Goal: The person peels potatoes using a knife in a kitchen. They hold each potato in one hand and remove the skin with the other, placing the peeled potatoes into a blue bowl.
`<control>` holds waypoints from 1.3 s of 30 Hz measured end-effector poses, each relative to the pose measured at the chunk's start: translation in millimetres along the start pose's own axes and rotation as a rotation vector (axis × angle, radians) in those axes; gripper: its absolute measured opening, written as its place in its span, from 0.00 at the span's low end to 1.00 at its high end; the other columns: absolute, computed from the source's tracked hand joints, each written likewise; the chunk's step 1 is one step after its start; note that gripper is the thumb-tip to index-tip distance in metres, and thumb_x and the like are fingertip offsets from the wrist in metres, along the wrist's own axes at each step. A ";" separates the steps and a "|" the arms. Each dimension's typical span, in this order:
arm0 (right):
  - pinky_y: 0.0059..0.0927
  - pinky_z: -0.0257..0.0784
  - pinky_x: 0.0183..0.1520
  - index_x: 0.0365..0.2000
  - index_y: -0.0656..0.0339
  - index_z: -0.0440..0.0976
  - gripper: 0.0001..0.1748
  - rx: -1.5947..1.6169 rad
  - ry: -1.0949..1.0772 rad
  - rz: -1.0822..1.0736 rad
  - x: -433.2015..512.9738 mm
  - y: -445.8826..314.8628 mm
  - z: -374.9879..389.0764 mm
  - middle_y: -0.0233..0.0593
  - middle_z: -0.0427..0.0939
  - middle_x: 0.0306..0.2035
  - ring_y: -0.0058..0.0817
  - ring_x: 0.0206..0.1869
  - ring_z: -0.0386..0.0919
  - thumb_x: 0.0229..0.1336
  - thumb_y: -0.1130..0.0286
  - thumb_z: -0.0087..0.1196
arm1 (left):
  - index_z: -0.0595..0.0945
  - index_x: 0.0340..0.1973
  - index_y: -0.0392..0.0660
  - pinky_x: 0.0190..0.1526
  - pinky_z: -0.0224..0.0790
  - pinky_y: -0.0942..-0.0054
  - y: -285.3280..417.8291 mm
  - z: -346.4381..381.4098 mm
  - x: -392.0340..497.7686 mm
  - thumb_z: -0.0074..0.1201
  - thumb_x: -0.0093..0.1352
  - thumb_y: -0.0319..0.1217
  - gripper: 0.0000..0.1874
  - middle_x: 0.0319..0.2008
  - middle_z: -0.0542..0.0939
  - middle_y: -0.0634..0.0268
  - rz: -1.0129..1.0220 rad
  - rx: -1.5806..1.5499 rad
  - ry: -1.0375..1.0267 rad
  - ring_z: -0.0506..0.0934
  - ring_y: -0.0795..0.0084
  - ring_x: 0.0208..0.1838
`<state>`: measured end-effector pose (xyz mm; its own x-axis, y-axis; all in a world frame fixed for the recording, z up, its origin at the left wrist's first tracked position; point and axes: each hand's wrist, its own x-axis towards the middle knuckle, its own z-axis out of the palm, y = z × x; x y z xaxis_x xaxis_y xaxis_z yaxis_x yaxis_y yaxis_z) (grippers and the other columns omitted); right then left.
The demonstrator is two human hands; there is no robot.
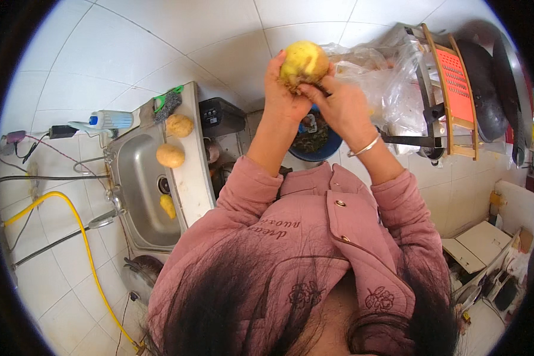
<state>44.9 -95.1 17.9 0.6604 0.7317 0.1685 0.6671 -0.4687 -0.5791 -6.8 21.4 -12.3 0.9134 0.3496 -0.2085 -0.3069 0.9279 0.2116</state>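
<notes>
My left hand [282, 91] cups a large round yellow root vegetable [303, 64], raised in front of me. Its skin is partly off, with pale yellow patches on top and a brown, rough underside. Against its lower right side are the thumb and fingers of my right hand [345, 100], which wears a bangle. A dark sliver shows beneath that thumb; whether it is a small tool I cannot tell. Below both hands stands a blue bucket [317, 153] with dark scraps inside, partly covered by my wrists.
At left is a steel sink [138, 191] holding a peeled yellow piece [167, 206]. Two potatoes [170, 155] rest along its counter edge, near a steel scourer [168, 107]. Clear plastic bags [378, 84], an orange grater [456, 86] and a black wok [480, 89] are at right.
</notes>
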 end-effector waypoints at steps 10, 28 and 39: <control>0.46 0.70 0.27 0.27 0.65 0.73 0.25 -0.143 0.028 -0.021 5.6 -4.2 5.6 0.53 0.76 0.20 0.52 0.25 0.77 0.56 0.48 0.56 | 0.73 0.47 0.38 0.48 0.75 0.52 -1.2 2.4 13.7 0.50 0.65 0.46 0.24 0.44 0.77 0.51 0.005 0.062 0.063 0.77 0.51 0.44; 0.43 0.72 0.28 0.25 0.67 0.77 0.35 0.066 0.012 -0.021 25.7 3.0 -21.8 0.53 0.77 0.20 0.50 0.25 0.77 0.46 0.38 0.60 | 0.74 0.51 0.39 0.52 0.72 0.58 4.1 11.5 1.2 0.48 0.68 0.46 0.24 0.46 0.77 0.53 -0.042 -0.048 -0.020 0.76 0.54 0.50; 0.42 0.73 0.27 0.24 0.64 0.74 0.19 0.013 -0.055 -0.080 0.4 -1.7 -2.1 0.51 0.77 0.20 0.45 0.24 0.79 0.58 0.56 0.55 | 0.73 0.53 0.38 0.56 0.69 0.46 -3.1 8.9 5.0 0.50 0.67 0.48 0.28 0.51 0.76 0.49 0.024 -0.004 0.077 0.74 0.49 0.54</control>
<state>44.7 -95.1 20.6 0.5853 0.7927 0.1703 0.7120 -0.4020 -0.5757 1.0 19.1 -5.5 0.8822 0.3809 -0.2767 -0.3299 0.9194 0.2141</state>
